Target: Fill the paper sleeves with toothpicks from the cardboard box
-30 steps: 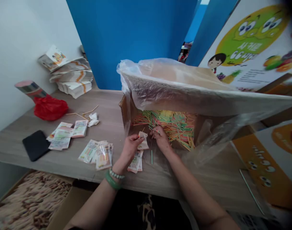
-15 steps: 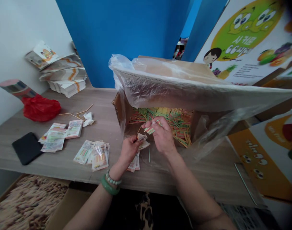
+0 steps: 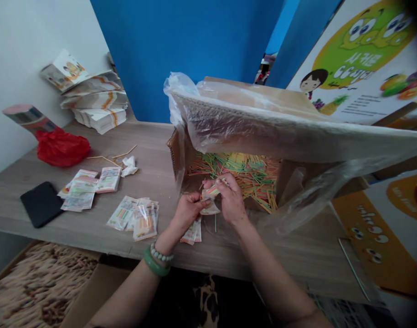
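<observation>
My left hand (image 3: 188, 210) is closed on a small clear packet (image 3: 211, 208) with printing on it. Thin coloured sticks (image 3: 215, 187) are pinched in my right hand (image 3: 231, 200), their ends at the packet's mouth; how far in they reach is hidden by my fingers. Just beyond both hands, many loose sticks (image 3: 242, 168) in green, yellow and orange lie inside a cardboard box (image 3: 172, 152) lined with clear plastic. Below my left hand lie a few packets (image 3: 192, 232), and one green stick (image 3: 215, 223) rests on the table beside them.
Filled packets (image 3: 145, 221) lie on the table to the left, with more packets (image 3: 80, 193) by a black flat device (image 3: 40, 204). A red plastic bag (image 3: 63, 146) and stacked printed packaging (image 3: 99, 114) stand behind. Printed cartons (image 3: 382, 228) stand at the right.
My right hand has brought the sticks down and left to the packet's mouth in my left hand. The whole view has shifted slightly.
</observation>
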The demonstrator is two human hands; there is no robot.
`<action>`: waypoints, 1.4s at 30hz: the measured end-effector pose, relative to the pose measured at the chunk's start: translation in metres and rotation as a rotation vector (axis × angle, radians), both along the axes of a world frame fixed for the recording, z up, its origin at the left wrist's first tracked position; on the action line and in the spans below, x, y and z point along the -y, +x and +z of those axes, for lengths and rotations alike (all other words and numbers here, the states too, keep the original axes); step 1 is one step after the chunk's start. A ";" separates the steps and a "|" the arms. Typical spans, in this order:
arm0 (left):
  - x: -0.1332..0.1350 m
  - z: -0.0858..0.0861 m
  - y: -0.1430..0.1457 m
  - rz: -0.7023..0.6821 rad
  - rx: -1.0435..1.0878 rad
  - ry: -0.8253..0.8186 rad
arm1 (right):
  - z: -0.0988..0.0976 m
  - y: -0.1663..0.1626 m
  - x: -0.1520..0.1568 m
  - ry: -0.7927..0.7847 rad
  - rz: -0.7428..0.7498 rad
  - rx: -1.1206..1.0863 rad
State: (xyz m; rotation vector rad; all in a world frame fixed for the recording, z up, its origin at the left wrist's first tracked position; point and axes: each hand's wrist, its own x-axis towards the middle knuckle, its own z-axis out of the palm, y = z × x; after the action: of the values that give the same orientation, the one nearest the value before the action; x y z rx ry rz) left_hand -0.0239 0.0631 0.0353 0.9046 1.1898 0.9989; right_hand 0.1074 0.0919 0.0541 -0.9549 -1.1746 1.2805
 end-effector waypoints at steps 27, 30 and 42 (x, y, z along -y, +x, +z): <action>0.027 0.022 -0.021 0.162 0.127 0.222 | -0.008 0.017 0.030 0.140 0.175 0.667; 0.041 0.017 -0.049 0.273 -0.010 0.186 | -0.014 0.022 0.041 0.004 0.078 0.969; 0.063 -0.033 -0.090 0.245 -1.644 0.310 | -0.020 0.016 0.051 -0.223 0.143 1.458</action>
State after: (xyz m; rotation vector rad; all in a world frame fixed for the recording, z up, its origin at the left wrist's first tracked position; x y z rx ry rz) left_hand -0.1135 0.0003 0.0023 1.9889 2.5560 0.4613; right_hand 0.1232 0.0414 0.0337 -2.1370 -2.2033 0.6825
